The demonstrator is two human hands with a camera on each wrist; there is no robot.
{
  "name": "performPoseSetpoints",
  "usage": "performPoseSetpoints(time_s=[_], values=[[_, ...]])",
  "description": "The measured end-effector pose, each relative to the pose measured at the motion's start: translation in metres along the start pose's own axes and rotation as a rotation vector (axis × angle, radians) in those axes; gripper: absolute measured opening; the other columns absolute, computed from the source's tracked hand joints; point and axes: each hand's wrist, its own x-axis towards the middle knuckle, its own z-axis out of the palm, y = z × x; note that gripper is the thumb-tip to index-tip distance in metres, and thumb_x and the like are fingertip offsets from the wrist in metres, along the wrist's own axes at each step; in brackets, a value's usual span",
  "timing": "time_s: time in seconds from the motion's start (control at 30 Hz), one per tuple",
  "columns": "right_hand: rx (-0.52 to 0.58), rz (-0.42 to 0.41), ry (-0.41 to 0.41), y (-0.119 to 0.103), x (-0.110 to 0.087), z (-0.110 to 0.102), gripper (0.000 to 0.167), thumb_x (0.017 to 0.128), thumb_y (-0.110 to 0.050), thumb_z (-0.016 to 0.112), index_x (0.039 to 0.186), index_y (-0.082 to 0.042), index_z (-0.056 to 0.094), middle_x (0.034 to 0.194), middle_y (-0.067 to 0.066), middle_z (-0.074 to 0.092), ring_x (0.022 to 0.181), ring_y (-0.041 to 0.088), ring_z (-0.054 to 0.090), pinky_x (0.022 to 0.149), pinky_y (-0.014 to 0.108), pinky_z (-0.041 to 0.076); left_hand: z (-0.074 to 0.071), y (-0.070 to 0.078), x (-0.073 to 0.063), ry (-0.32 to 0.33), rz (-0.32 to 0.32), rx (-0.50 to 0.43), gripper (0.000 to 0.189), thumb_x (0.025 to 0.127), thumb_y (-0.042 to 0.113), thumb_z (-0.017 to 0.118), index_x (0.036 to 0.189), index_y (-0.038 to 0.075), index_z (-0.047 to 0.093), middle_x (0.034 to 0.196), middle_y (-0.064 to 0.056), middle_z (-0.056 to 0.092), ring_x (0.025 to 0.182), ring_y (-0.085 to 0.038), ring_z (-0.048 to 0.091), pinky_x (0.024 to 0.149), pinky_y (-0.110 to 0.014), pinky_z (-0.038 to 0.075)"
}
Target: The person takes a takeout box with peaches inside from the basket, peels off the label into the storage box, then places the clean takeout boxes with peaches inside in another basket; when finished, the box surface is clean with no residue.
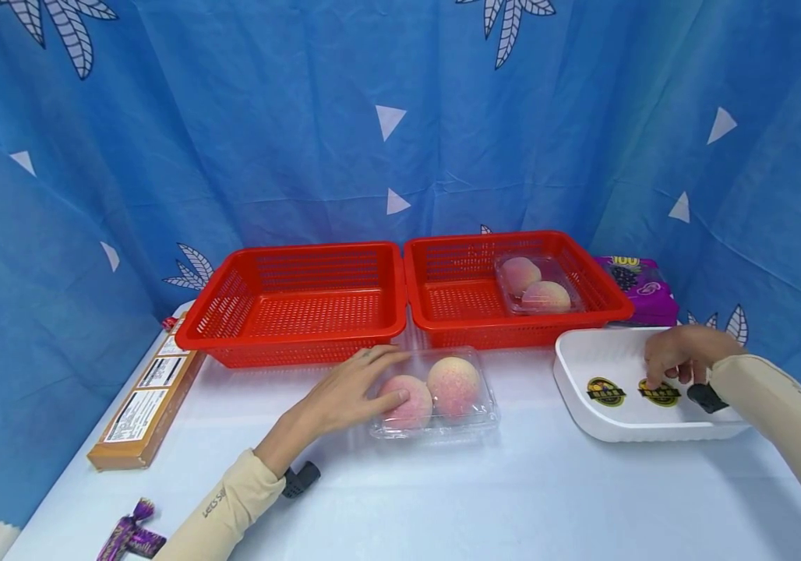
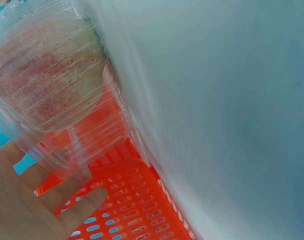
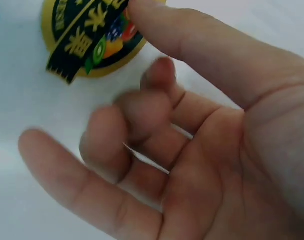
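In the head view my left hand [image 1: 350, 389] rests at the left side of a clear plastic box [image 1: 488, 417] holding two peaches [image 1: 453, 386]. Its thumb lies over the left peach; in the left wrist view loosely spread fingers touch the box's edge [image 2: 67, 167]. Over at the right, my right hand [image 1: 688, 354] reaches into a white tray [image 1: 653, 434]. Two round black-and-yellow fruit stickers [image 1: 605, 392] lie there. The right wrist view shows the thumb touching one sticker [image 3: 87, 37], the other fingers loosely bent and apart from it.
Two red baskets [image 1: 295, 343] stand side by side behind; the right one contains another peach box [image 1: 541, 284]. A purple package [image 1: 642, 292] sits beyond the tray. At left are a long cardboard box [image 1: 141, 405] and purple-wrapped candies [image 1: 120, 538]. A blue curtain [image 1: 302, 117] hangs behind.
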Motion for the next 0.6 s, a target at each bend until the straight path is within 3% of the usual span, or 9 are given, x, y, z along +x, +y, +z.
performPoseSetpoints(time_s=[0.1,0.33,0.47,0.6], values=[[-0.094,-0.072,-0.018,-0.003,-0.001,0.001,0.016,0.084,-0.021,0.068,0.083,-0.007,0.059,0.074,0.005,0.059,0.070,0.019,0.057,0.067,0.038,0.054,0.000,0.000,0.001,-0.002,0.002,0.003,0.068,0.089,0.068,0.044,0.146,0.031,0.041,0.146,0.007,0.042,0.133,-0.018,0.040,0.101,-0.051,0.042],[-0.092,-0.196,0.035,-0.020,-0.013,0.004,0.022,0.089,-0.028,0.063,0.095,-0.007,0.060,0.081,0.006,0.059,0.072,0.020,0.054,0.063,0.035,0.052,0.000,-0.001,0.000,-0.003,-0.005,0.001,0.065,0.089,0.068,0.044,0.146,0.036,0.039,0.146,0.008,0.042,0.133,-0.016,0.039,0.102,-0.050,0.041],[-0.091,-0.349,0.151,-0.044,-0.032,0.005,0.032,0.092,-0.031,0.061,0.105,-0.002,0.059,0.082,0.006,0.057,0.072,0.020,0.053,0.061,0.032,0.052,0.000,-0.001,-0.001,0.000,-0.002,-0.002,0.065,0.089,0.067,0.044,0.146,0.037,0.038,0.146,0.009,0.042,0.133,-0.016,0.039,0.101,-0.050,0.042],[-0.038,-0.572,0.343,-0.078,-0.060,0.016,0.028,0.091,-0.030,0.063,0.105,-0.005,0.061,0.084,0.001,0.057,0.073,0.017,0.053,0.059,0.026,0.052,-0.001,-0.001,0.000,0.004,0.004,-0.001,0.064,0.089,0.067,0.045,0.145,0.037,0.038,0.146,0.009,0.042,0.133,-0.016,0.039,0.101,-0.050,0.042]])
